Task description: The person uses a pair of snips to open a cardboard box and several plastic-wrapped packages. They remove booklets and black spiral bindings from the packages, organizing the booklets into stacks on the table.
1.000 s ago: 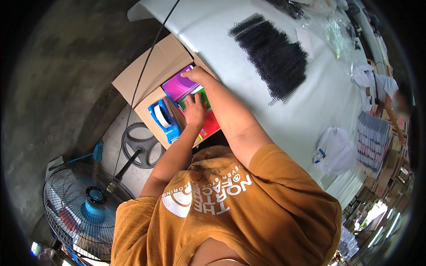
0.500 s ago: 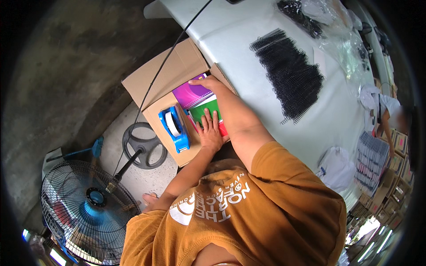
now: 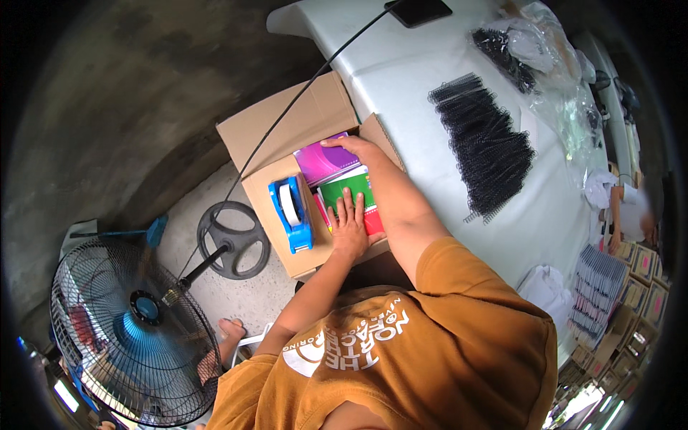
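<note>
An opened cardboard box (image 3: 312, 270) stands in front of me, packed with notebooks. My left hand (image 3: 348, 228) lies flat with fingers spread on a notebook with a green and red cover (image 3: 356, 188), in the nearer half of the box. At the far right corner my right hand (image 3: 355, 147) grips the edge of a purple notebook (image 3: 317, 161); its thumb rests on the cover, and its other fingers are mostly hidden beside the box wall. Left of the notebooks, a blue tape dispenser (image 3: 301, 238) with a white roll sits on the box flap.
Right of the box, a pale covered table (image 3: 423, 186) bears black spiral binding coils (image 3: 487, 147), clear plastic bags (image 3: 555, 86) and a dark flat device (image 3: 421, 10). A caged fan (image 3: 136, 330) stands at left. Another person (image 3: 632, 208) is beside stacked boxes at far right.
The whole view has shifted, so the box and table appear lower and further right. Both hands keep nearly the same places on the notebooks.
</note>
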The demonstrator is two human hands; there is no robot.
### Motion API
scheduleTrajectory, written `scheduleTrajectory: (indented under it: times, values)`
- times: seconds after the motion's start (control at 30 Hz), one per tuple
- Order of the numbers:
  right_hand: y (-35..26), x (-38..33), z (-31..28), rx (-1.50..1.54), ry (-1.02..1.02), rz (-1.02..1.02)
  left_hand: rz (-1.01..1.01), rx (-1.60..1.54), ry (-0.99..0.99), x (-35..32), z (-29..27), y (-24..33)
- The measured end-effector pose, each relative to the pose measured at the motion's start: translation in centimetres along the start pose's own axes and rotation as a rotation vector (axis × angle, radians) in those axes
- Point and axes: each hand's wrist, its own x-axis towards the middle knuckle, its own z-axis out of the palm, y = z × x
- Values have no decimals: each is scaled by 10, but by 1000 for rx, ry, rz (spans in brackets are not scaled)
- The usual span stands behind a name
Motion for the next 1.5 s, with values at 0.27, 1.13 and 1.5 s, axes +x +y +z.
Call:
scheduleTrajectory:
  times: [0.27, 1.13, 1.5]
  values:
    - [-30, -39, 21, -134, -74, 25, -12, 52, -5, 4, 1, 0]
    - [-33, -63, 30, -172, -82, -89, -2, 138, -30, 5, 6, 5]
    - [-29, -49, 27, -139, -185, -62, -6, 159, -36, 5, 4, 5]
